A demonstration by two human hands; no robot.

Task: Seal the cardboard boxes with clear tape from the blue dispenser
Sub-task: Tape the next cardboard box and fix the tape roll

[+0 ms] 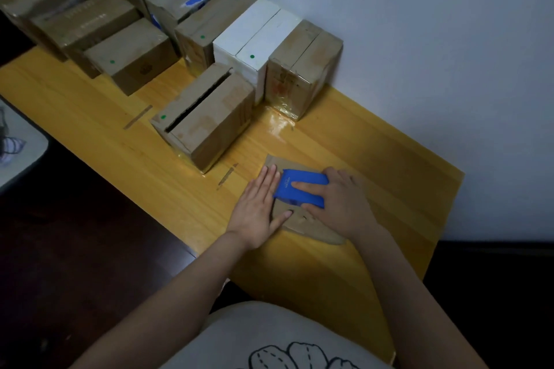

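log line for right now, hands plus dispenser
target: flat cardboard box | left hand: flat on box | right hand: holds blue dispenser on box | behind: open-seam box, untaped

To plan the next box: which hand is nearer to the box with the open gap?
Left. The left hand rests just in front of that box; the right hand holds the blue dispenser, farther right.

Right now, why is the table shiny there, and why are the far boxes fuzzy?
Head view: glare gleams off a glossy patch on the table beside the taped box; the head view is dim, so the far boxes look soft.
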